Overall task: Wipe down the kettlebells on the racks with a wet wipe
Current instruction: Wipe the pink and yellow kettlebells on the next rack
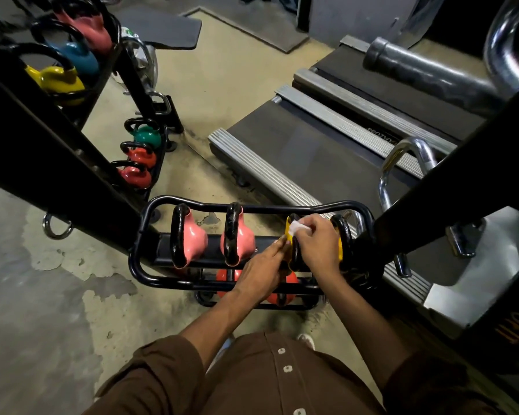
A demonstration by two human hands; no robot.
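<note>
Kettlebells sit in a row on the top shelf of the black rack (150,277), and the person bends over the yellow kettlebell (289,232) third along, towards the shelf's right end. The right hand (316,244) lies over its top, fingers (307,227) pinched on a white wet wipe (297,227) and pressing it to the yellow body by the handle, so the cloth meets the painted surface and not the rail. The left hand (262,272) reaches in from the shelf's front edge, fingers fairly straight and resting against the bell's near side; I judge it steadies the weight so that it does not rock under the rubbing. Two pink kettlebells (192,238) stand to the left, apart from both hands. Another yellow kettlebell (340,238) sits at the right end, partly hidden by the right hand.
</note>
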